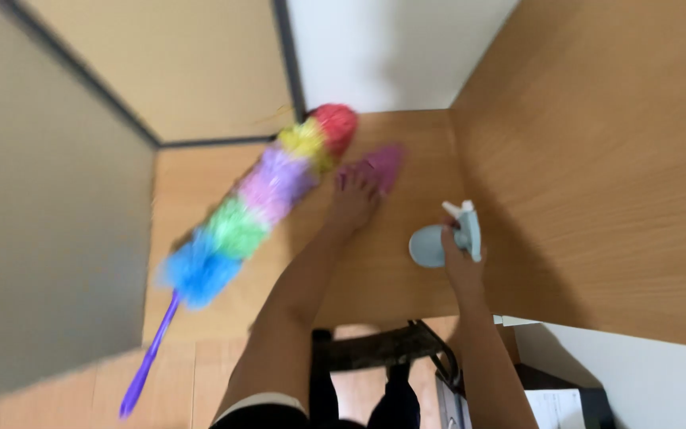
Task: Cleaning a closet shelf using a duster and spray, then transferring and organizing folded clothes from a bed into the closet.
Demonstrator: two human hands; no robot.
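**Cloth and spray on the worktop**

At frame centre the left hand (352,202) presses a pink cloth (376,165) flat on the worktop (375,270), fingers spread. It looks soft and light. Centre right, the right hand (462,266) wraps the spray bottle (438,241) by its neck. A duster (260,199) lies left.

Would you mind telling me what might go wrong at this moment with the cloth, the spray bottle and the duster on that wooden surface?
1. The rainbow duster lies beside the left hand and its purple handle overhangs the wooden surface; a wide wipe with the pink cloth could knock it off.
2. The right hand holds the spray bottle near the side panel; spray may wet it.
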